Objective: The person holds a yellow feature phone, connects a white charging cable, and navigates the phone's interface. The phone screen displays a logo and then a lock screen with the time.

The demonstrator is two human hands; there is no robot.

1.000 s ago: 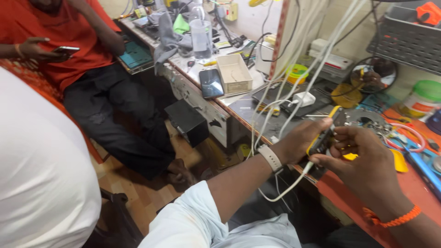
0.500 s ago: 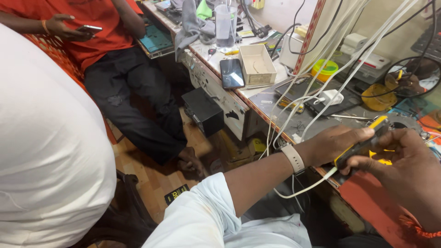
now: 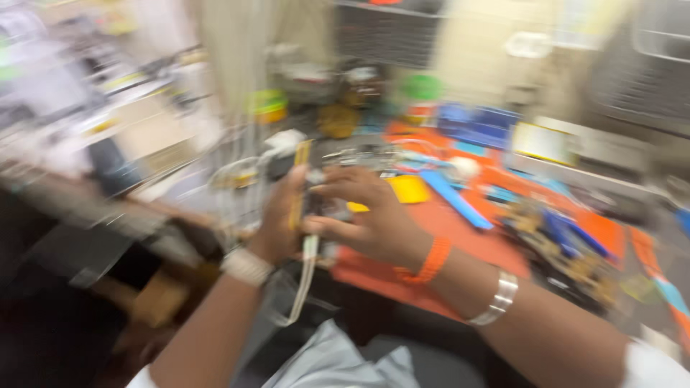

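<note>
Two hands meet on one small dark device [image 3: 310, 205] with a yellow edge, held above the near edge of the orange mat [image 3: 460, 237]. Left hand [image 3: 282, 219] grips it; right hand [image 3: 366, 215] pinches it. A white cable [image 3: 302, 287] hangs below. Frame heavily blurred.

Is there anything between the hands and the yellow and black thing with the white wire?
Nothing visible. Both hands are already on it: the left hand wraps the yellow and black device from the side and the right hand pinches its front. The white cable hangs below. The picture is blurry.
</note>
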